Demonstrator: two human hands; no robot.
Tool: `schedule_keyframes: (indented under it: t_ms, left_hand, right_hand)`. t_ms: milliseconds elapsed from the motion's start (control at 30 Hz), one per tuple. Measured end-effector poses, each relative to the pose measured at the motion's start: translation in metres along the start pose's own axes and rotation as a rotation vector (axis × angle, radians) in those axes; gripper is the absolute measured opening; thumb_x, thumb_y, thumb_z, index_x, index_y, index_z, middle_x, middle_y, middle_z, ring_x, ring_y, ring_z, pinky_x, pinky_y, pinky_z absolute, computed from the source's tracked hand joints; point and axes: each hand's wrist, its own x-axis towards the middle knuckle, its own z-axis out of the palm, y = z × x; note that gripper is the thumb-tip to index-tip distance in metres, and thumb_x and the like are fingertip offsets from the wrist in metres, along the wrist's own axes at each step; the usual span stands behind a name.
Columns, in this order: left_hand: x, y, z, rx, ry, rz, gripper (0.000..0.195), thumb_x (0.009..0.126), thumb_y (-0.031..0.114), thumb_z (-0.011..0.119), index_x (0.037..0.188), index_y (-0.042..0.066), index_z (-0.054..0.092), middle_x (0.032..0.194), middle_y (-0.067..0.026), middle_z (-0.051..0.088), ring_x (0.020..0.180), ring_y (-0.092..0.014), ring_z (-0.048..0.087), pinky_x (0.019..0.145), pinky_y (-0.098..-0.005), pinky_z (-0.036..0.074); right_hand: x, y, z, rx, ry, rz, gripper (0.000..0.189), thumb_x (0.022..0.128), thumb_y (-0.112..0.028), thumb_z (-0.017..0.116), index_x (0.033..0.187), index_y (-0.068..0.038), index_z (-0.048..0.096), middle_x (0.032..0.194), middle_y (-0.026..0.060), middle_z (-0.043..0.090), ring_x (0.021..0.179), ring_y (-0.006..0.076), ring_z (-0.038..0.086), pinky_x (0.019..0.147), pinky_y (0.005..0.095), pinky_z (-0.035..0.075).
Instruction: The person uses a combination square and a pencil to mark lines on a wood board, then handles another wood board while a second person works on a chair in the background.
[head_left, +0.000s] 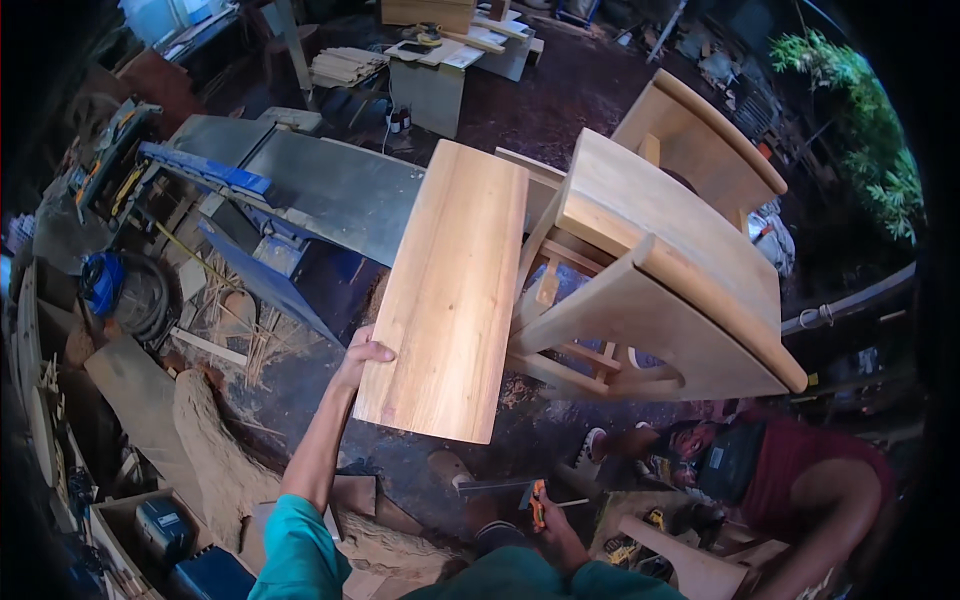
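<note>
My left hand (365, 358) grips the left edge of a wide wooden board (454, 292), thumb on its top face, and the board is held up in front of me. Low in the view, my right hand (556, 523) is closed around the orange handle of a hand saw (499, 487), whose blade points left. The saw is apart from the board. Right of the board stands a wooden piece of furniture (637, 202) with curved side panels and rounded edges. The fingers of my left hand behind the board are hidden.
A table saw (330, 191) with a blue fence stands at the left. A co-worker (802, 472) bends at the lower right near power tools (619, 551). A rough log (217, 450), wood scraps (255, 330) and a wooden box with blue cases (161, 525) lie at lower left.
</note>
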Motion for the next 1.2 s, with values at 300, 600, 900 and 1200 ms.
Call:
schedule_keyframes:
  t_ms: [300,600,900,1200]
  left_hand:
    - [0.029,0.009,-0.042,-0.098,0.007,-0.151,0.067,0.063,0.018,0.062,0.122,-0.009,0.048,0.107,-0.0204,0.061,0.091,-0.026,0.064,0.082,-0.0344,0.05]
    - [0.057,-0.01,-0.074,0.075,0.03,-0.19,0.047,0.071,0.025,0.069,0.105,-0.007,0.061,0.087,-0.0143,0.067,0.08,-0.019,0.065,0.072,-0.0308,0.05]
    - [-0.154,0.002,-0.121,0.258,0.713,0.044,0.028,0.091,0.03,0.057,0.099,0.005,0.063,0.083,-0.0088,0.067,0.072,-0.015,0.063,0.064,-0.0275,0.05]
    - [-0.499,-0.066,0.007,0.011,1.485,0.278,0.02,0.087,0.019,0.063,0.099,0.004,0.061,0.082,-0.0075,0.066,0.067,-0.013,0.063,0.058,-0.0262,0.051]
  right_hand:
    - [-0.016,-0.006,0.012,0.026,-0.016,0.011,0.044,0.088,-0.053,0.051,0.091,-0.009,0.056,0.063,0.002,0.052,0.043,0.0136,0.049,0.033,0.0266,0.038]
    - [-0.049,-0.001,0.021,0.003,-0.122,-0.055,0.038,0.09,-0.049,0.05,0.09,-0.011,0.057,0.063,0.0017,0.056,0.045,0.0132,0.051,0.035,0.0269,0.038]
    - [-0.079,-0.023,0.088,-0.038,-0.626,0.111,0.038,0.095,-0.049,0.038,0.088,-0.015,0.055,0.062,0.0012,0.056,0.044,0.0155,0.051,0.041,0.0312,0.043]
    - [-0.07,-0.017,0.235,-0.682,-0.839,0.148,0.038,0.091,-0.052,0.044,0.089,-0.016,0.056,0.065,-0.001,0.058,0.052,0.0135,0.055,0.044,0.0273,0.044]
